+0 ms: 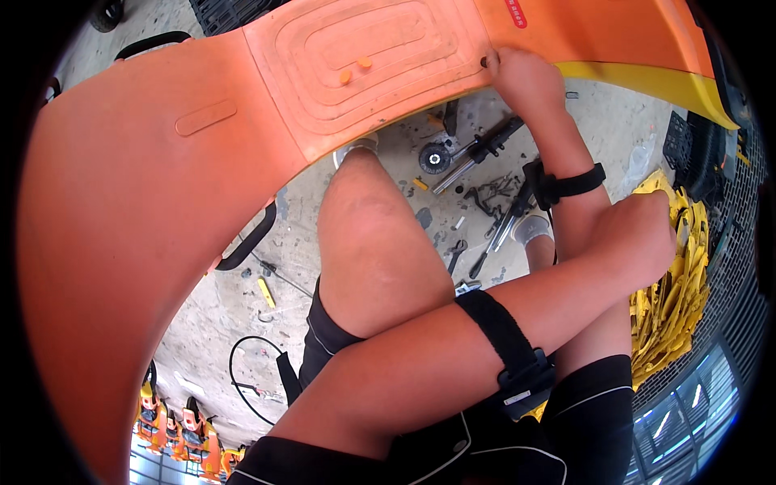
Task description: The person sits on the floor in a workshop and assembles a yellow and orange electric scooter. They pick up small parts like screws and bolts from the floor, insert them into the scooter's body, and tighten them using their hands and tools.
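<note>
A large orange plastic body panel (162, 178) curves over the left and top of the view. Two small orange caps (364, 62) lie on its ridged middle part. At the panel's lower right edge, my right hand (529, 81) is closed, fingertips at a small dark spot (485, 62) that could be a fastener or a hole. My left forearm crosses over the right arm. Curled up beside the right elbow, my left hand (643, 236) is closed; its fingertips are hidden. Behind it sits a pile of yellow pieces (675, 299). Each forearm wears a black strap.
Between my legs, the concrete floor holds metal rods (477, 153), a dark round disc (435, 158) and scattered tools (489, 194). A yellow-handled tool (266, 293) and a looped black cable (232, 360) lie left. Black crates (687, 153) stand right; orange karts (194, 440) are lower left.
</note>
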{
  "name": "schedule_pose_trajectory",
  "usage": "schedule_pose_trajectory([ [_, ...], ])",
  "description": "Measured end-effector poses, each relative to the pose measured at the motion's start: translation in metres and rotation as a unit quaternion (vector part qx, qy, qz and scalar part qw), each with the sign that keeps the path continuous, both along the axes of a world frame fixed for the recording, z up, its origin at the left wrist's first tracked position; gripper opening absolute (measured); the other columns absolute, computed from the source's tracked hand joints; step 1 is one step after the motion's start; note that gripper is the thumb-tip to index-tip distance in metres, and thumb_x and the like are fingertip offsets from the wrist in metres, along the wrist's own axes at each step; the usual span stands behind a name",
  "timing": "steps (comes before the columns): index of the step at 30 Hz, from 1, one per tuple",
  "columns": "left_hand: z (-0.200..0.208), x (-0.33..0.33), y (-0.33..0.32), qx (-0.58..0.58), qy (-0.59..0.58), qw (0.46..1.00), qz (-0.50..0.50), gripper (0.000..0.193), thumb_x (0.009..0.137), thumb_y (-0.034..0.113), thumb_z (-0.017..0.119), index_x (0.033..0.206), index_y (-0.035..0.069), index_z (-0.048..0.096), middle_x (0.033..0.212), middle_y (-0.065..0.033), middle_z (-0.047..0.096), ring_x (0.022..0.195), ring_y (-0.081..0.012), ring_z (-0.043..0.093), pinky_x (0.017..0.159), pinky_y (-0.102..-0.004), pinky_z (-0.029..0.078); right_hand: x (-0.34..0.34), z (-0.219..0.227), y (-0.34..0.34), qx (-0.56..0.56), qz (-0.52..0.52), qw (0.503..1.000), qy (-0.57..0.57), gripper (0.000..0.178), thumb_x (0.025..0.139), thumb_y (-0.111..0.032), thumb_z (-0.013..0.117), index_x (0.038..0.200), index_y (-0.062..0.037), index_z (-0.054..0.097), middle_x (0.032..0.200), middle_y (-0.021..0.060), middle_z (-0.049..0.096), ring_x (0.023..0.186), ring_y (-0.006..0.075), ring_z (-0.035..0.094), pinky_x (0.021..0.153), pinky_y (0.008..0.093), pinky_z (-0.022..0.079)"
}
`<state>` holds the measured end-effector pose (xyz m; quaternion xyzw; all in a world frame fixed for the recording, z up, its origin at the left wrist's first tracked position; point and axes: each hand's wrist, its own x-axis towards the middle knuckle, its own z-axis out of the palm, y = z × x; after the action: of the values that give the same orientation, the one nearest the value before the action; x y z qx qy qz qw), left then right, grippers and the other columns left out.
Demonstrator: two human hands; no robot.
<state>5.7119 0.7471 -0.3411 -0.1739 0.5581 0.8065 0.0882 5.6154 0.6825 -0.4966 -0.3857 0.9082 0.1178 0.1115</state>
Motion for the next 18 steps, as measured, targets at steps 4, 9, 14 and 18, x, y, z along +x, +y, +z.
schedule_pose_trajectory([
  [4,0.002,-0.002,-0.003,0.017,-0.004,0.999,-0.038,0.016,0.083,0.009,0.055,0.092,-0.004,0.060,0.095,-0.0244,0.066,0.092,-0.0404,0.064,0.081,-0.0475,0.050,0.001,-0.010,0.009,-0.133,-0.014,0.991,-0.003,0.025,0.094,-0.029,0.054,0.098,-0.0045,0.057,0.096,0.0164,0.065,0.087,0.0371,0.063,0.073,0.0467,0.051],
  [9,0.002,-0.002,-0.001,0.023,-0.001,0.999,-0.030,0.015,0.082,0.006,0.055,0.092,-0.004,0.060,0.095,-0.0235,0.066,0.094,-0.0396,0.064,0.082,-0.0466,0.050,-0.002,-0.010,0.021,-0.191,0.005,0.980,-0.050,0.022,0.093,-0.024,0.058,0.096,-0.0026,0.054,0.097,0.0174,0.064,0.088,0.0395,0.062,0.074,0.0478,0.050],
  [14,0.002,-0.003,0.004,0.011,0.001,1.000,-0.020,0.015,0.084,0.009,0.056,0.090,-0.004,0.060,0.091,-0.0232,0.066,0.090,-0.0398,0.064,0.079,-0.0474,0.050,-0.005,-0.011,0.022,-0.144,0.045,0.988,-0.012,0.020,0.092,-0.023,0.059,0.090,-0.0036,0.053,0.090,0.0176,0.064,0.082,0.0400,0.063,0.070,0.0473,0.051],
  [18,0.006,-0.003,0.004,0.005,0.003,1.000,-0.003,0.016,0.086,0.011,0.055,0.089,-0.004,0.059,0.089,-0.0233,0.066,0.087,-0.0401,0.064,0.077,-0.0480,0.049,-0.004,-0.011,0.018,-0.113,0.079,0.990,0.040,0.021,0.092,-0.025,0.058,0.088,-0.0050,0.053,0.085,0.0164,0.065,0.074,0.0370,0.065,0.064,0.0464,0.053],
])
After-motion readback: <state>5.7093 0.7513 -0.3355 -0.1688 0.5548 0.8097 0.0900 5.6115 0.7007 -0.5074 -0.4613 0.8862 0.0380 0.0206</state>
